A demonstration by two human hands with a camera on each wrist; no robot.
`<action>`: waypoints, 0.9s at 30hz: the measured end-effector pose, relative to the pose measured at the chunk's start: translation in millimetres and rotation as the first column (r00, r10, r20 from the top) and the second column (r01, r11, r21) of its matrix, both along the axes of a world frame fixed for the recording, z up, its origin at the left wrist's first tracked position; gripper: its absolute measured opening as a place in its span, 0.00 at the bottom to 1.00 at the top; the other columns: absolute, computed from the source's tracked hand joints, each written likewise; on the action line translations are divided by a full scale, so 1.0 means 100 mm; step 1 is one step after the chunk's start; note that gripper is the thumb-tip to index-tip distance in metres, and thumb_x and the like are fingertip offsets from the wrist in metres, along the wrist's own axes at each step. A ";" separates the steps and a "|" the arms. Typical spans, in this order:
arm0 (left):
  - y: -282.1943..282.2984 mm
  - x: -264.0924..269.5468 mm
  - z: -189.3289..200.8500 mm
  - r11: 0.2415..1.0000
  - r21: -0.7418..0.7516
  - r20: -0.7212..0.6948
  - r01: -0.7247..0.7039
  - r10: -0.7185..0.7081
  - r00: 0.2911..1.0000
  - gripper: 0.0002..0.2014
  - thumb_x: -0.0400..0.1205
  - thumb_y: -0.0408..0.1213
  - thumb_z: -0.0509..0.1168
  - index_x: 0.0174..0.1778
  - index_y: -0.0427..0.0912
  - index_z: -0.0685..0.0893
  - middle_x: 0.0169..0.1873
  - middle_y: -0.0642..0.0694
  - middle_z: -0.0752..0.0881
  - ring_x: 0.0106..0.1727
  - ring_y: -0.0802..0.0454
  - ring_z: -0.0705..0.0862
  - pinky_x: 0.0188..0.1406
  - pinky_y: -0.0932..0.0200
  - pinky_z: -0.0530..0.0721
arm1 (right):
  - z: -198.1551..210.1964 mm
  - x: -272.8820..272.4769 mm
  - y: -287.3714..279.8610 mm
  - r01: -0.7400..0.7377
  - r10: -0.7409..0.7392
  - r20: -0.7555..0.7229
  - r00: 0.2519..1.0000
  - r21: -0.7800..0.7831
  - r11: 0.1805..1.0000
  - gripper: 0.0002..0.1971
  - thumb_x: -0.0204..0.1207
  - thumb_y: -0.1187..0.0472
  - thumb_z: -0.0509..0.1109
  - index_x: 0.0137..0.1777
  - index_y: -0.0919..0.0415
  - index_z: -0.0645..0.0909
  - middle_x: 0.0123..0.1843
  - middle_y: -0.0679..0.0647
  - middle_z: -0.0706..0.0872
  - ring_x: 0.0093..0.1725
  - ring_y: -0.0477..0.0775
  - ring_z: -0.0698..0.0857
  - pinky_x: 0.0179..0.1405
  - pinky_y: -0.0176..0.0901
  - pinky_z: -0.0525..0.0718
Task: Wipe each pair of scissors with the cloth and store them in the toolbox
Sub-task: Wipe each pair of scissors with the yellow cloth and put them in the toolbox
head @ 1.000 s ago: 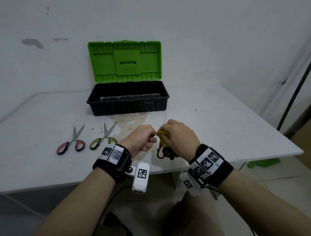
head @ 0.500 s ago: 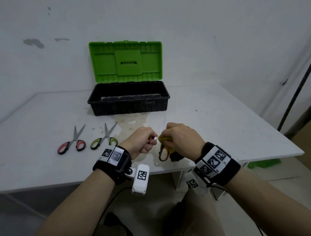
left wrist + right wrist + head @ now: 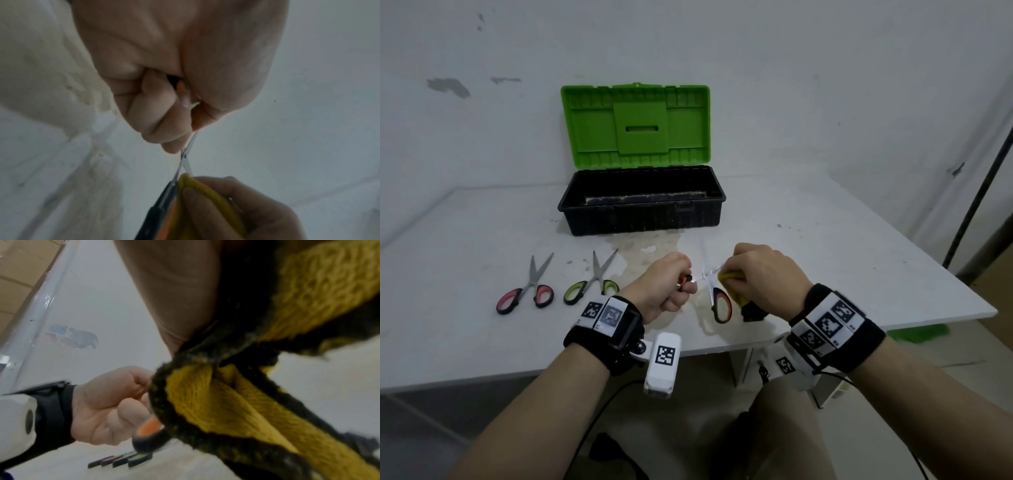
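My left hand grips one handle of the orange-handled scissors, whose blades are spread apart above the table's front edge. The other orange handle hangs free. My right hand holds a yellow cloth with black trim pinched around one blade. Red-handled scissors and green-handled scissors lie on the table to the left. The black toolbox stands behind with its green lid up.
The white table has a stained patch in front of the toolbox. A wall rises behind the box. A dark pole leans at the right, beyond the table's edge. A green object lies on the floor.
My right hand has slid the cloth along the blade, to the right and up. The scissors' free handle now hangs in plain sight between my hands. My left hand has barely moved.
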State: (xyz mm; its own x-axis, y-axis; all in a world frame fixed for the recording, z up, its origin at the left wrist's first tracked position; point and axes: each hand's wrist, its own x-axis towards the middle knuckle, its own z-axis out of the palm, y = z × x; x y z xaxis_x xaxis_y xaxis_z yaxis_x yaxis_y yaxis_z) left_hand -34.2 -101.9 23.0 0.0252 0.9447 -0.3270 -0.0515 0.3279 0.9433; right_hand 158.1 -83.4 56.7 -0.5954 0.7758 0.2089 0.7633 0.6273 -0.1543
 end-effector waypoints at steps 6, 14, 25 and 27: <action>-0.02 0.11 0.00 0.999 0.017 -0.017 0.048 -0.048 0.999 0.07 0.85 0.32 0.50 0.49 0.44 0.72 0.25 0.46 0.73 0.20 0.56 0.62 0.16 0.67 0.54 | -0.06 -0.18 -0.10 -0.070 0.069 -0.024 0.997 -0.012 0.998 0.10 0.80 0.49 0.65 0.53 0.48 0.87 0.47 0.48 0.79 0.42 0.54 0.82 0.39 0.52 0.84; -0.05 0.04 0.00 0.999 -0.020 -0.026 0.051 -0.051 0.998 0.05 0.85 0.35 0.56 0.47 0.41 0.76 0.24 0.49 0.72 0.20 0.57 0.60 0.16 0.66 0.52 | -0.03 0.06 0.07 0.045 -0.044 -0.086 0.995 0.007 0.999 0.11 0.80 0.49 0.67 0.53 0.52 0.88 0.49 0.48 0.83 0.45 0.52 0.83 0.41 0.46 0.83; 0.01 0.08 -0.03 0.987 0.113 -0.229 0.119 -0.090 0.969 0.10 0.89 0.37 0.59 0.47 0.41 0.84 0.24 0.52 0.73 0.20 0.58 0.63 0.15 0.66 0.58 | -0.14 -0.09 -0.02 -0.047 0.048 -0.116 0.992 0.013 0.999 0.11 0.80 0.47 0.67 0.54 0.50 0.87 0.47 0.46 0.81 0.43 0.52 0.82 0.36 0.46 0.82; 0.00 0.06 -0.04 0.985 0.128 -0.251 0.117 -0.082 0.964 0.10 0.89 0.38 0.60 0.48 0.40 0.84 0.25 0.51 0.74 0.20 0.58 0.64 0.15 0.66 0.59 | -0.18 -0.08 -0.04 -0.089 0.088 -0.080 0.993 -0.010 0.996 0.10 0.79 0.48 0.67 0.55 0.48 0.87 0.47 0.45 0.79 0.43 0.51 0.81 0.35 0.45 0.80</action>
State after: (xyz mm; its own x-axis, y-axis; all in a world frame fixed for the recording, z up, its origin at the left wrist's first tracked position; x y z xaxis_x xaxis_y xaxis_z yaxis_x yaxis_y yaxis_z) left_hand -28.2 -102.3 18.8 0.0577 0.9782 -0.1994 0.2121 0.1831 0.9599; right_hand 149.7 -87.4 38.4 -0.6439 0.7237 0.2482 0.6899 0.6895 -0.2205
